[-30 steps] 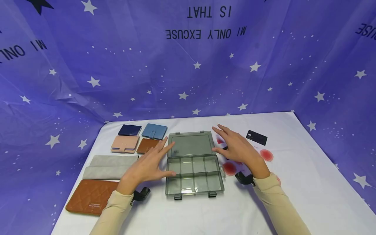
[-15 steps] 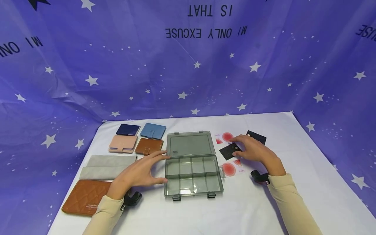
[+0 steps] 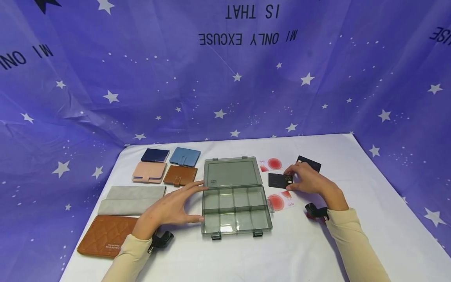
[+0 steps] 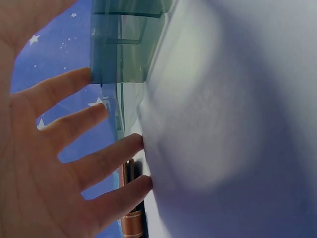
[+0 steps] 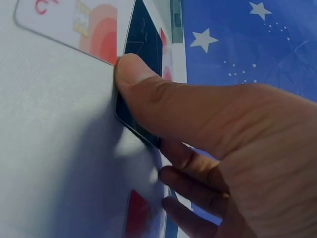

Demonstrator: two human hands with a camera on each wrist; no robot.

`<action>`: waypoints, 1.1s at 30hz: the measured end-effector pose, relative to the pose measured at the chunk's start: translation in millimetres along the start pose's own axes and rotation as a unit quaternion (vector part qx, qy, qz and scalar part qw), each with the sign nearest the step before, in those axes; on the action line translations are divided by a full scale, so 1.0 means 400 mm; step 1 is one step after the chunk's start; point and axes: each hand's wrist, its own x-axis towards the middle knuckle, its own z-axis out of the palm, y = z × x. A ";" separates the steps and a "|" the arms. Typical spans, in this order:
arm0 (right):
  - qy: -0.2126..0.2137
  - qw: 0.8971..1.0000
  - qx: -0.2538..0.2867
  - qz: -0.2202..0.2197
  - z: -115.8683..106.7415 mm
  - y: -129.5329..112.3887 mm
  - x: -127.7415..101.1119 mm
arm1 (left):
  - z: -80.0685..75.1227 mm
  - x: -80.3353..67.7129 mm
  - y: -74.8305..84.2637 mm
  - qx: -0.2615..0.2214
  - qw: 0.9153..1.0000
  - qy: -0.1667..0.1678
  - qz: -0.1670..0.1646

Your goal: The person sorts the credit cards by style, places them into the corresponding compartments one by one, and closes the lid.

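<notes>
Between thumb and fingers, my right hand [image 3: 310,179] pinches a black VIP card [image 3: 279,180] by its edges, low over the cloth right of the organizer box. The right wrist view shows the thumb [image 5: 136,69] on one edge of the black card [image 5: 143,54]. My left hand [image 3: 170,207] is spread beside the left side of the clear grey compartment box [image 3: 237,209], fingertips right at its rim. That box lies with its lid [image 3: 230,173] folded back and its compartments bare. In the left wrist view, the left hand's fingers [image 4: 104,161] are straight and hold nothing.
Red-and-white cards [image 3: 276,203] lie near the box's right side, with another black card [image 3: 313,162] behind my right hand. Four small wallets, including a blue one [image 3: 185,157], a grey folded pouch [image 3: 132,197] and a brown quilted pouch [image 3: 105,237] lie left.
My right hand has moved right from above the box's side to the black card, taken hold of it and turned it straighter. My left hand has lowered to the box's left edge.
</notes>
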 end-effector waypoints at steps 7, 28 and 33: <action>0.002 0.999 -0.014 0.050 -0.034 -0.014 -0.008 | 0.009 0.005 0.012 0.007 1.000 -0.001 -0.004; 0.125 0.990 0.057 0.042 -0.044 -0.261 0.068 | 0.025 0.014 0.012 0.028 1.000 0.014 0.003; 0.124 0.987 0.098 0.007 0.022 -0.315 0.086 | 0.025 0.012 0.013 0.031 0.999 0.016 0.002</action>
